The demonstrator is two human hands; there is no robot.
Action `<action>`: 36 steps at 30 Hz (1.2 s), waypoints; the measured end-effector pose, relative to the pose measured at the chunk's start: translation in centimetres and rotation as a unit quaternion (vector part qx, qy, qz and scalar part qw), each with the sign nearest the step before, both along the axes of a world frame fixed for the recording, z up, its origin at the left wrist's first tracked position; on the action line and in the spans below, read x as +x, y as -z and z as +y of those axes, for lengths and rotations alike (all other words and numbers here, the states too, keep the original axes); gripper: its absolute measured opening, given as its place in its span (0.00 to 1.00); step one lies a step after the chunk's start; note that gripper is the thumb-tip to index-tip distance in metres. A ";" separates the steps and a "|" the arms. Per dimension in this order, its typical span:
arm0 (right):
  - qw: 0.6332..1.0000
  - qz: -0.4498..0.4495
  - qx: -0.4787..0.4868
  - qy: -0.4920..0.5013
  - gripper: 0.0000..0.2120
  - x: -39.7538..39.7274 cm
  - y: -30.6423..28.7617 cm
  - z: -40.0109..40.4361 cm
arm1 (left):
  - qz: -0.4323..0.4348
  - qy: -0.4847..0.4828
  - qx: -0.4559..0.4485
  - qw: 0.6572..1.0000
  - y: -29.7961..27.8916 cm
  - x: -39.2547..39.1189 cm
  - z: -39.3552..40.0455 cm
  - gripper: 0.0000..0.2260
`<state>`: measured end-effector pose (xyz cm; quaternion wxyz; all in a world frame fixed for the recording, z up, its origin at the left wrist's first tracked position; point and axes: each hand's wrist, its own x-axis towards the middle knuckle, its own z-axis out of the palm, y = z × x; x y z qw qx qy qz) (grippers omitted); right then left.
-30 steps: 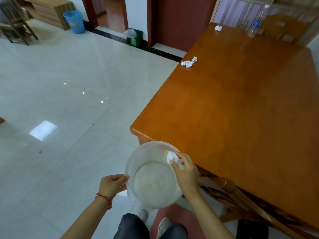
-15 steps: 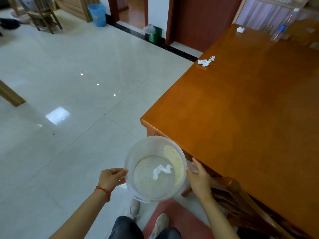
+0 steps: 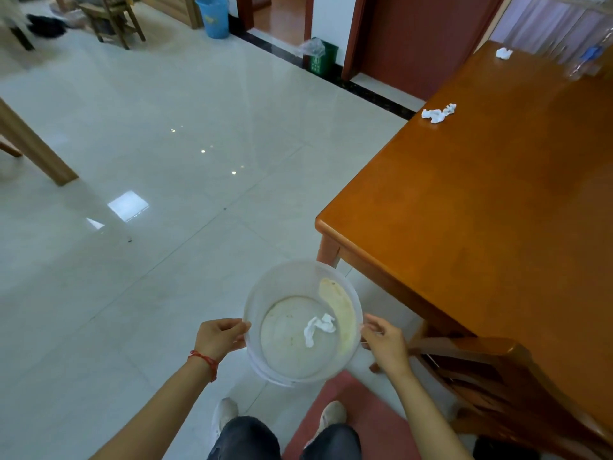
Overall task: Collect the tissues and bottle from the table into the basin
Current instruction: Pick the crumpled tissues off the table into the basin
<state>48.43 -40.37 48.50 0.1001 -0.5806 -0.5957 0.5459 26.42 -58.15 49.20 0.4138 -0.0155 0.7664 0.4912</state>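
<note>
I hold a clear plastic basin [image 3: 262, 293] in front of me, off the corner of the orange wooden table [image 3: 497, 227]. My left hand [image 3: 219, 336] grips its left rim and my right hand [image 3: 381, 340] grips its right rim. One crumpled white tissue [image 3: 318, 327] lies inside the basin. On the table's left edge further away lies a twisted tissue [image 3: 438, 112]. A small tissue ball [image 3: 503, 53] sits at the far corner. A clear plastic bottle [image 3: 585, 59] with a blue label stands at the far right, blurred.
A wooden chair [image 3: 491, 366] is tucked under the table at my right. A red mat [image 3: 358, 413] lies under my feet. Across the pale tiled floor stand a green bin [image 3: 320, 59], a blue bucket [image 3: 213, 16], a wooden chair [image 3: 111, 18] and a table leg [image 3: 36, 151].
My right hand dropped the tissue into the basin and took hold of its right rim. My view shifted left, so the table now sits further right.
</note>
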 end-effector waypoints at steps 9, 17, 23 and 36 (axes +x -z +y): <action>1.000 -0.011 -0.026 0.004 0.18 -10.1 0.9 -7.9 | 0.005 0.006 -0.005 1.000 1.2 -10.3 -8.0 0.06; 0.999 -0.020 -0.026 -0.031 0.18 -18.2 1.5 -11.9 | 0.001 -0.030 -0.014 0.999 1.7 -16.9 -13.2 0.06; 0.997 -0.026 -0.034 -0.069 0.18 -22.8 2.3 -10.7 | -0.010 -0.052 -0.024 0.998 2.6 -20.8 -13.2 0.08; 0.995 -0.025 -0.041 -0.093 0.18 -35.1 3.0 0.0 | -0.005 -0.080 -0.048 0.996 2.8 -32.1 -2.8 0.09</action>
